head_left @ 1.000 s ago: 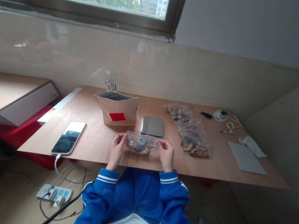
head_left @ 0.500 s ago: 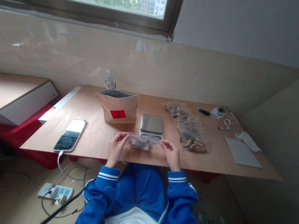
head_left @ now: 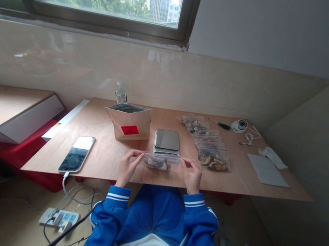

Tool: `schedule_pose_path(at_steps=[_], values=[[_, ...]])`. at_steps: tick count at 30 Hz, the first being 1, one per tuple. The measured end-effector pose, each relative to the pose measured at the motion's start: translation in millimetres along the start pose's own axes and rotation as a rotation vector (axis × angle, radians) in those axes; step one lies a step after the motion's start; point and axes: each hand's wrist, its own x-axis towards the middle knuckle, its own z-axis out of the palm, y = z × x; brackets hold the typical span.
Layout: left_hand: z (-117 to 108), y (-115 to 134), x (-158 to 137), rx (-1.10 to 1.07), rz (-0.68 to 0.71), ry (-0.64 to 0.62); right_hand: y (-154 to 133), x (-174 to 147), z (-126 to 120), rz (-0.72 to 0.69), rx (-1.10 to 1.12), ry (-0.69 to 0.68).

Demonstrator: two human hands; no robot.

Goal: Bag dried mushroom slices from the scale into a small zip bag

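Between my two hands a clear zip bag (head_left: 161, 163) is stretched by its top corners, with dark and brown dried pieces inside. My left hand (head_left: 128, 165) pinches its left corner, and my right hand (head_left: 192, 174) pinches the right one. Just beyond the bag stands a small scale (head_left: 167, 139) with a bare metal plate. A brown paper pouch (head_left: 135, 120) with a red label stands upright, its top gaping, left of the scale. To the right, several filled zip bags (head_left: 213, 159) overlap in a slanting row.
A phone (head_left: 77, 154) on a charging cable lies at the table's left. Behind the pouch is a plastic bottle (head_left: 121, 93). A green-handled screwdriver (head_left: 224, 126), a white dome camera (head_left: 239, 126) and a white sheet (head_left: 267, 171) lie right. A power strip (head_left: 59, 219) rests on the floor.
My right hand has slid slightly right along the zip bag's top edge, which now looks pulled straighter. The whole view has tilted up a little.
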Motion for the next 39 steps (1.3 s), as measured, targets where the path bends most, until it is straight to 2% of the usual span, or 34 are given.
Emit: schedule_pose_path(at_steps=[3, 6, 11, 14, 19, 23, 28, 32, 39], values=[[0.2, 1.7, -1.6, -0.028, -0.039, -0.028, -9.0, 4.1, -1.9, -0.105, -0.105, 0.006], [1.3, 5.0, -3.1, 0.006, 0.012, -0.06, -32.3, 10.7, 3.3, -0.241, -0.257, -0.063], [-2.5, 10.8, -1.5, 0.05, 0.131, -0.108, -75.4, 21.2, 35.5, -0.431, -0.336, -0.45], [-10.0, 10.9, 0.3, 0.128, 0.188, -0.143, -85.3, 24.9, 53.2, -0.484, -0.35, -0.587], [-12.7, 11.0, 0.4, 0.218, 0.231, -0.153, -83.2, 20.9, 65.0, -0.57, -0.452, -0.538], [-6.7, 11.7, -0.9, 0.249, 0.238, -0.163, -75.9, 16.1, 66.5, -0.567, -0.492, -0.467], [-7.5, 7.0, -2.3, 0.275, 0.271, -0.12, -65.4, 17.2, 62.1, -0.575, -0.476, -0.512], [-7.6, 5.1, 1.4, 0.284, 0.277, -0.13, -61.0, 16.0, 63.0, -0.618, -0.536, -0.495], [-6.5, 6.2, 11.0, 0.365, 0.342, -0.28, -54.9, 14.7, 62.5, -0.64, -0.582, -0.51]])
